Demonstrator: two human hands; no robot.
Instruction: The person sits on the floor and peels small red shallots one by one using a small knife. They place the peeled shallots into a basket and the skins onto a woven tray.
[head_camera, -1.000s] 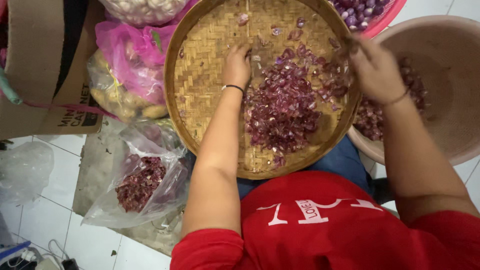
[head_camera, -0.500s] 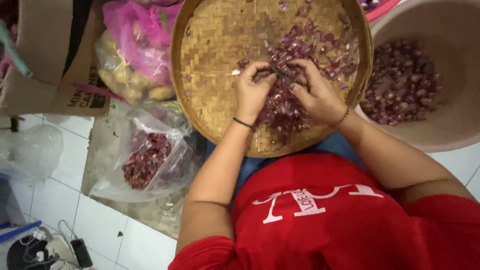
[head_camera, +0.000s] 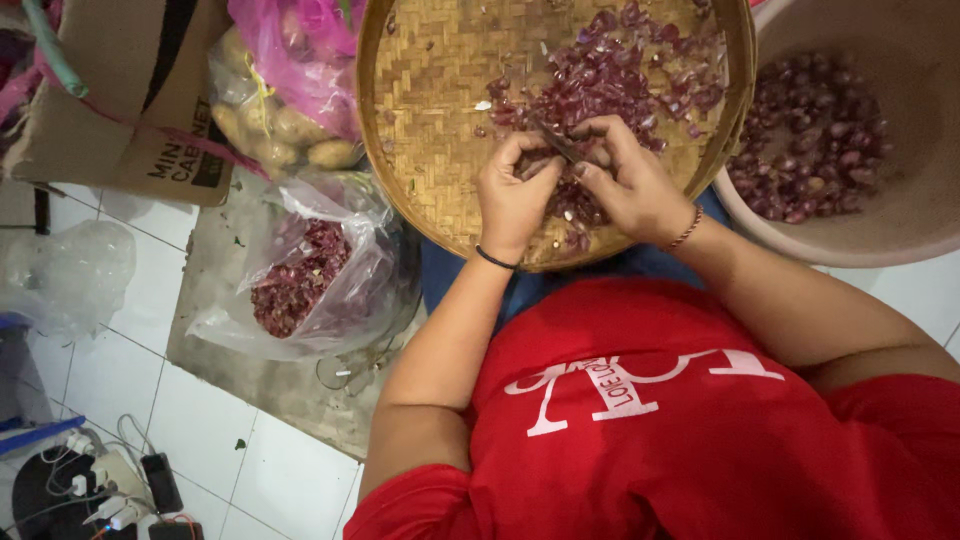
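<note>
Both hands work over a round woven bamboo tray (head_camera: 430, 100). The left hand (head_camera: 515, 195) has its fingers curled narrowly around a small shallot, mostly hidden in the grip. The right hand (head_camera: 630, 185) is closed on a small knife (head_camera: 555, 140), whose dark blade crosses to the left fingertips. Purple shallot skins (head_camera: 620, 75) lie scattered on the tray just beyond the fingers. A beige basin (head_camera: 900, 200) of shallots (head_camera: 810, 140) stands to the right of the right hand. Well left of the left hand lies a clear plastic bag (head_camera: 310, 270) of skins.
</note>
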